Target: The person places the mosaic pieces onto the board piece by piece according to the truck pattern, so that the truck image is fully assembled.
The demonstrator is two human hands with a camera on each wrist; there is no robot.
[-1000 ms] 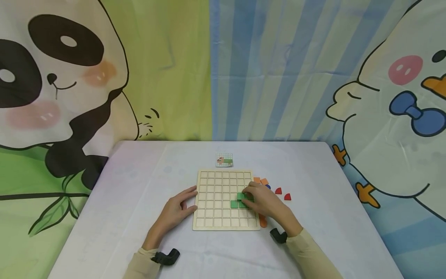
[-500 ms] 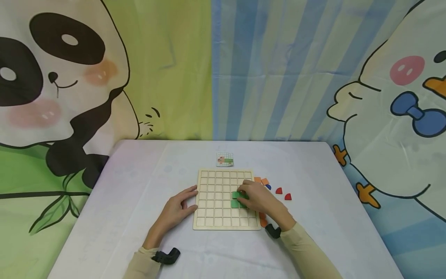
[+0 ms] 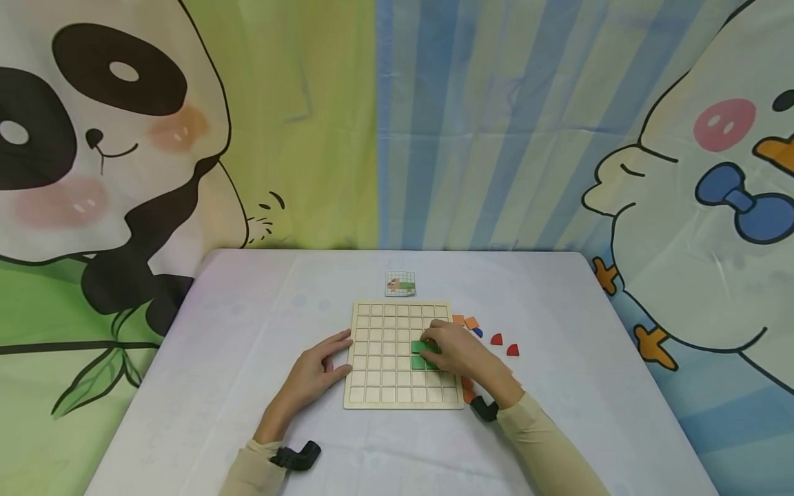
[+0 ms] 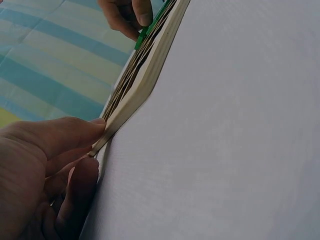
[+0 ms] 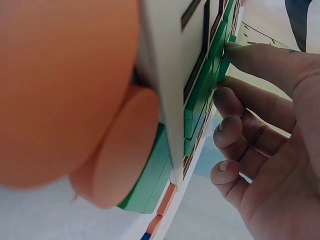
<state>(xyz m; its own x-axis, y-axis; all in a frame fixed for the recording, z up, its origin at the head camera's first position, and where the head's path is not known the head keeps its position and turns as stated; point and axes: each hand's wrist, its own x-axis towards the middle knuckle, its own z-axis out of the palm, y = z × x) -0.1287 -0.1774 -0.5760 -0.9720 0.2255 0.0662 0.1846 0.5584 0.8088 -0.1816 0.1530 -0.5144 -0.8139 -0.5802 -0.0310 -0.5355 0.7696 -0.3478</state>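
Pale wooden board (image 4: 154, 67) seen almost edge-on. Its near corner is touched by the fingertips of the left hand (image 4: 30, 167). Toward the board's far end, a green piece (image 4: 140, 41) is pinched by the right hand (image 4: 120, 12), partly cut off. White desk (image 4: 215, 130) is shown right of the board; striped backdrop (image 4: 55, 62) is seen beyond it.

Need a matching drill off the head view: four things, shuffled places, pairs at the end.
Things
1. left hand
2. small rectangular printed card
3. two red wedge-shaped pieces
4. right hand

Places
A. lying to the right of the pale wooden grid board
B. touching green square tiles
C. beyond the board's far edge
D. touching the board's left edge

Pairs: 1-D, 2-C, 3-A, 4-B
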